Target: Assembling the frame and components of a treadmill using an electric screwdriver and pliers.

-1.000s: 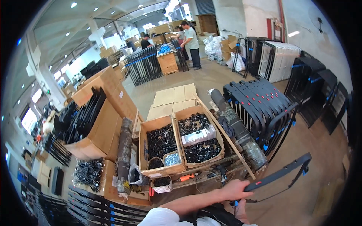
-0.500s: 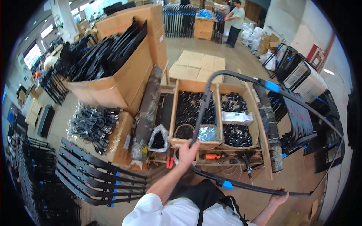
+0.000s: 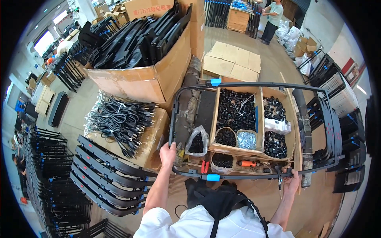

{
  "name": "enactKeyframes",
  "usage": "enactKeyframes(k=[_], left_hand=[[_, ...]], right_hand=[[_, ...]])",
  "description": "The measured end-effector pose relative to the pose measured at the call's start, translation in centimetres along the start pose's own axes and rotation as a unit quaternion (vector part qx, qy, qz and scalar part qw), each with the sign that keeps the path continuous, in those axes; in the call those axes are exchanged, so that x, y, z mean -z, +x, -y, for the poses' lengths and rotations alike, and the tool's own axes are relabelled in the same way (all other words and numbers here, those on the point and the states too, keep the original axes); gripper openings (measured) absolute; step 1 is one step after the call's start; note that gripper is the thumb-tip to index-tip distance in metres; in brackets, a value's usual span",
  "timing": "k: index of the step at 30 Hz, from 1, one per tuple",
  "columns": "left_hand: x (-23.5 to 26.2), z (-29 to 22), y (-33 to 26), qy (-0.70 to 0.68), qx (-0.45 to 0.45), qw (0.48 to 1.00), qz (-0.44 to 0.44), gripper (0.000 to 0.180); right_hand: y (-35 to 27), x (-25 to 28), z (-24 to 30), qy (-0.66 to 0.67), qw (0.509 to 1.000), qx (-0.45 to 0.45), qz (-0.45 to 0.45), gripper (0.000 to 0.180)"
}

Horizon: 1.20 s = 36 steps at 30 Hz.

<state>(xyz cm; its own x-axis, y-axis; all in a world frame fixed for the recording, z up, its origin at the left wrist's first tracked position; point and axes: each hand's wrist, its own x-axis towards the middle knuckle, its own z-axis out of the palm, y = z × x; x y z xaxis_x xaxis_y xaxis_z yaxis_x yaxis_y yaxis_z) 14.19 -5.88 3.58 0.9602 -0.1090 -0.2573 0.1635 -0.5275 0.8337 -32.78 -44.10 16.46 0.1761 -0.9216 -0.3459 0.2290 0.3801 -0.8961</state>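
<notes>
Held level in front of me is a large black rectangular tube frame (image 3: 262, 84) with rounded left corners. A blue clip (image 3: 216, 82) sits on its far bar and another blue clip (image 3: 213, 177) on its near bar. My left hand (image 3: 168, 155) is closed round its left side near the front corner. My right hand (image 3: 292, 182) grips the near bar toward the right end. Through the frame's opening show a divided box (image 3: 258, 113) of small black parts, a bag of silver screws (image 3: 246, 140), red-handled pliers (image 3: 204, 167) and an orange power screwdriver (image 3: 247, 163).
A bundle of black cables (image 3: 119, 123) lies on a carton at left. Behind it a big cardboard box (image 3: 127, 81) holds black plastic panels. Black curved bars (image 3: 105, 170) are stacked at lower left. More black frames (image 3: 325, 115) stand at right. A person (image 3: 273, 18) stands far back.
The frame has swung from a steep tilt to nearly level. My left hand has moved left with its side, and my right hand has come farther forward. The view has shifted too.
</notes>
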Motion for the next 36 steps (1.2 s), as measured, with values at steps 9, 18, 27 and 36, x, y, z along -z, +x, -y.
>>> enactKeyframes(k=[9, 18, 27, 36], left_hand=[[0.6, -3.8, -0.4, 0.151, -0.046, 0.987, -0.011, 0.036], [0.2, 0.2, -0.9, 0.287, -0.159, 0.94, -0.097, 0.046], [-2.1, -0.2, 0.2, 0.436, -0.141, 0.885, -0.08, 0.06], [-7.6, -9.7, -10.1, 0.198, -0.298, 0.923, -0.142, 0.036]], right_hand=[[2.5, 3.5, -4.8, -0.026, 0.995, -0.064, -0.067, 0.026], [2.9, 6.0, -11.8, 0.011, 0.98, -0.197, 0.035, 0.027], [5.4, 14.2, -10.2, -0.289, 0.937, -0.196, 0.021, 0.03], [19.2, 18.6, -12.9, -0.725, 0.687, 0.03, -0.03, 0.056]])
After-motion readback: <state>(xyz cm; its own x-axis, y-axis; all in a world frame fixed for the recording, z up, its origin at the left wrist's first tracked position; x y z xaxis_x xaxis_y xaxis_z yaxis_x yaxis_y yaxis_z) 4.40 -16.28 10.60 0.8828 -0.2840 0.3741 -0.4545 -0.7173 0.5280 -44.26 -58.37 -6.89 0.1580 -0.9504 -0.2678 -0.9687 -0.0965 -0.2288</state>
